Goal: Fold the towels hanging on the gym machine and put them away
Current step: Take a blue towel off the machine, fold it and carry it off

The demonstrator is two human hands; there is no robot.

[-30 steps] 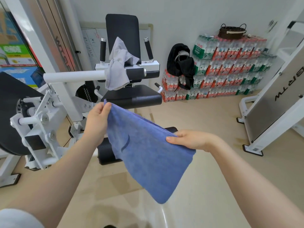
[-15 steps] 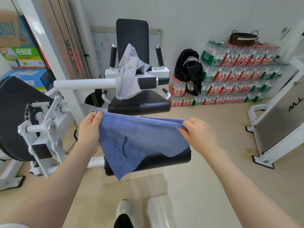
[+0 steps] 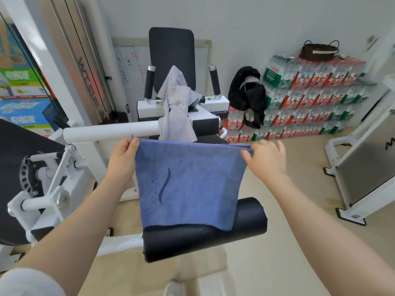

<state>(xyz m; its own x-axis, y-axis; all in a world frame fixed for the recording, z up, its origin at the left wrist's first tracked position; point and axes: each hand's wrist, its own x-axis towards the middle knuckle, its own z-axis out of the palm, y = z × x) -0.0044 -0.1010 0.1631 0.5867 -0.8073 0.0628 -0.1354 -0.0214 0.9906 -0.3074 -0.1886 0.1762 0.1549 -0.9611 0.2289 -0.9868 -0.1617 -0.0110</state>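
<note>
A blue towel (image 3: 188, 184) with a dark logo hangs doubled over in front of me, its top edge stretched level. My left hand (image 3: 123, 157) pinches its upper left corner and my right hand (image 3: 265, 159) pinches the upper right corner. Behind it, a grey towel (image 3: 177, 107) hangs crumpled over the white bar (image 3: 109, 132) of the gym machine, in front of the black backrest (image 3: 172, 56). The blue towel's lower edge reaches down to a black foam roller pad (image 3: 205, 238).
Stacked packs of water bottles (image 3: 316, 97) line the far wall with a dark basket (image 3: 319, 51) on top and a black bag (image 3: 248, 92) hung beside them. Another white machine (image 3: 363, 165) stands at right. Beige floor (image 3: 288, 242) lies between.
The towel went from draped loosely across my hands to held flat and hanging straight down. My hands moved apart and level, and my view moved closer to the machine.
</note>
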